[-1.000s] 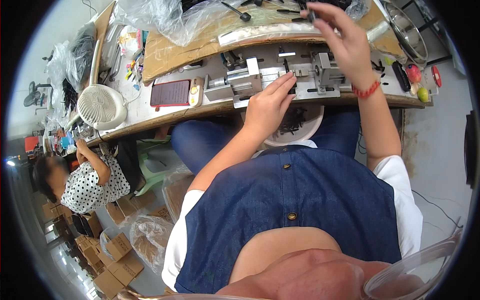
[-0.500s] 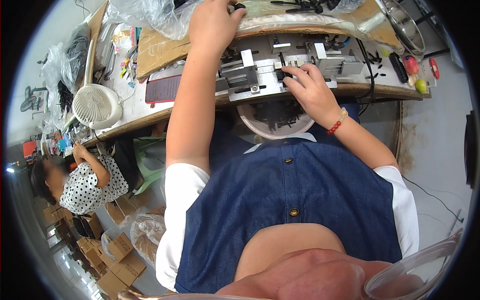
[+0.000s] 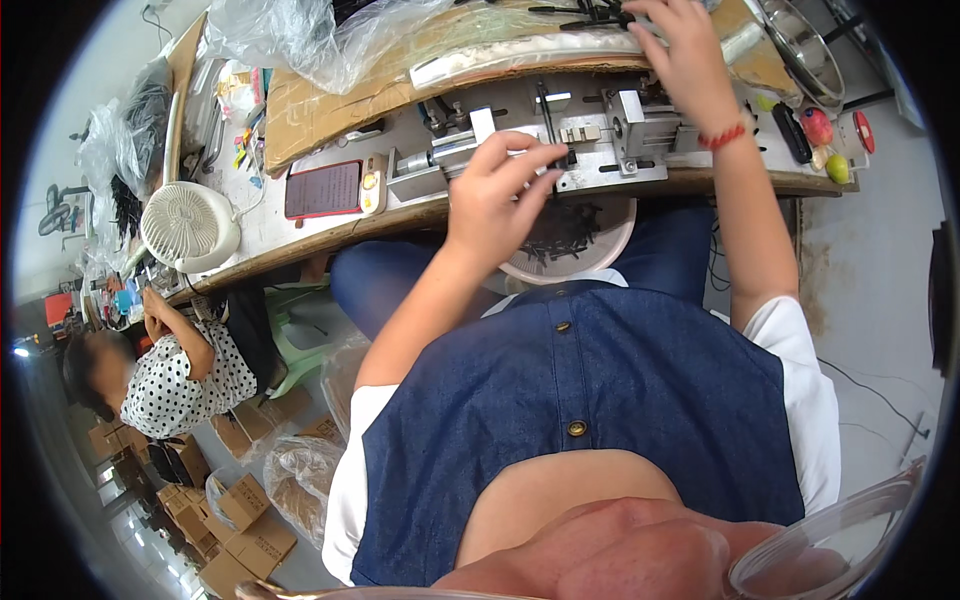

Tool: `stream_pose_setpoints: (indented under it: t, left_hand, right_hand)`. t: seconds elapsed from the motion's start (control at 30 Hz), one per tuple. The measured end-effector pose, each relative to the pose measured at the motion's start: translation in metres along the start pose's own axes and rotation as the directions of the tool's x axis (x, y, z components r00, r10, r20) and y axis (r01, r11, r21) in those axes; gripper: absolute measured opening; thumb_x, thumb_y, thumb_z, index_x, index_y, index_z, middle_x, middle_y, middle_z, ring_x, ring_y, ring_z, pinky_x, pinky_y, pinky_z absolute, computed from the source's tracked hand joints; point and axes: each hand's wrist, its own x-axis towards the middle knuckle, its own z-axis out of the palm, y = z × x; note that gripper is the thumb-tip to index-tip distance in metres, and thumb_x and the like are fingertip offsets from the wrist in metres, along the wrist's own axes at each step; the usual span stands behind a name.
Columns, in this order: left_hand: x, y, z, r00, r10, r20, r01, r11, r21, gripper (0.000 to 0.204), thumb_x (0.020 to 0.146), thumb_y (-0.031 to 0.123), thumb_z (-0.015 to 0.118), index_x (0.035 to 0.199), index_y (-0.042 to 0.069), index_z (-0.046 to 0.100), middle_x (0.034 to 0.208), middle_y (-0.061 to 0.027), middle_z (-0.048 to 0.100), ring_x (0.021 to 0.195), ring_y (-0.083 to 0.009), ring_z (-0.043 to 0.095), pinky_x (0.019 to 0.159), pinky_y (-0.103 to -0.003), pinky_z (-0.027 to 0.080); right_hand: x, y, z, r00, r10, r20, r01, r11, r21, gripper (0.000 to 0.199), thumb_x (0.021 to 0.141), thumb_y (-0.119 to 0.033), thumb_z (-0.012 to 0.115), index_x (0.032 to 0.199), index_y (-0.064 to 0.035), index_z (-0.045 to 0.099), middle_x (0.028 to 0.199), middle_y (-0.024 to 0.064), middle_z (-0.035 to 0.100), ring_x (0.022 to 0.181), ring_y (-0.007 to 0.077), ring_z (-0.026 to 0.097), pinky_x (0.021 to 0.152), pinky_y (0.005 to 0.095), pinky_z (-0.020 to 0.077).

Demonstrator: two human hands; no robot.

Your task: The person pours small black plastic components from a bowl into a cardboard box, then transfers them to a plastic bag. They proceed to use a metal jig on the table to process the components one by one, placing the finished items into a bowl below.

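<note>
Centrally, in the head view, the left hand point(image 3: 492, 205), fingers narrowed, is at a black rod point(image 3: 547, 110) across the fixture point(image 3: 629, 128) near the bench edge point(image 3: 755, 183); with room between, the right hand point(image 3: 692, 70) is by black parts point(image 3: 597, 15); neither grip is clear.

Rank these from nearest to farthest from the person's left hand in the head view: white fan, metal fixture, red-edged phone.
From the left hand:
1. Metal fixture: right by it, partly behind it in view.
2. Red-edged phone: to its left.
3. White fan: farther left, past the phone.
</note>
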Motion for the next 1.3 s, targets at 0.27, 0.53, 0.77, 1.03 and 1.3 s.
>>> stream_pose_setpoints:
  t: [0.27,0.53,0.77,1.03,1.3]
  left_hand:
    - [-0.018,-0.02,0.036,0.999,-0.007,0.051,0.0,0.992,0.126,0.024,0.088,0.009,0.076,0.112,0.012,0.076,0.126,-0.0061,0.069,0.083,-0.0239,0.074,0.072,-0.035,0.06]
    - [-0.017,-0.01,0.032,0.996,-0.045,0.077,0.031,0.982,0.185,0.028,0.09,0.012,0.073,0.118,0.013,0.073,0.134,-0.0061,0.068,0.097,-0.0277,0.075,0.078,-0.038,0.063]
    - [0.046,-0.007,-0.003,0.98,0.154,-0.122,-0.121,0.962,0.244,0.021,0.092,0.012,0.073,0.112,0.012,0.075,0.1,-0.0083,0.067,0.078,-0.0255,0.069,0.071,-0.037,0.057]
    - [0.168,-0.038,-0.021,0.996,0.04,-0.083,0.024,0.755,0.656,0.022,0.084,0.02,0.074,0.099,0.004,0.07,0.101,-0.0198,0.068,0.094,-0.0414,0.066,0.086,-0.051,0.054]
    - [0.163,-0.029,-0.039,0.98,-0.199,-0.007,0.183,0.889,0.42,0.021,0.087,0.019,0.071,0.102,0.005,0.073,0.104,-0.0178,0.07,0.097,-0.039,0.067,0.085,-0.049,0.054]
  right_hand:
    - [0.027,0.012,-0.008,0.938,0.141,0.318,-0.218,0.951,0.22,0.017,0.09,-0.008,0.071,0.105,-0.0012,0.066,0.095,0.0167,0.067,0.086,0.0315,0.067,0.079,0.0394,0.0536]
    - [-0.003,0.017,-0.01,0.887,0.342,0.308,-0.432,0.383,0.817,0.015,0.097,-0.01,0.067,0.11,-0.0023,0.069,0.101,0.0094,0.072,0.09,0.0194,0.066,0.079,0.0307,0.0511]
    - [-0.062,-0.081,-0.029,0.857,0.335,0.392,-0.487,0.275,0.829,0.026,0.089,-0.005,0.076,0.115,-0.0087,0.073,0.104,0.0092,0.069,0.09,0.0158,0.068,0.069,0.0269,0.052]
    - [-0.092,-0.121,0.008,0.981,-0.033,0.19,-0.034,0.94,0.339,0.024,0.082,-0.009,0.078,0.103,-0.0052,0.069,0.123,0.0064,0.067,0.106,0.0296,0.057,0.092,0.0397,0.0515]
    - [-0.09,-0.114,0.018,0.972,-0.093,0.214,0.039,0.968,0.246,0.021,0.085,-0.014,0.076,0.103,-0.0063,0.069,0.121,0.0063,0.068,0.106,0.0304,0.057,0.094,0.0395,0.0511]
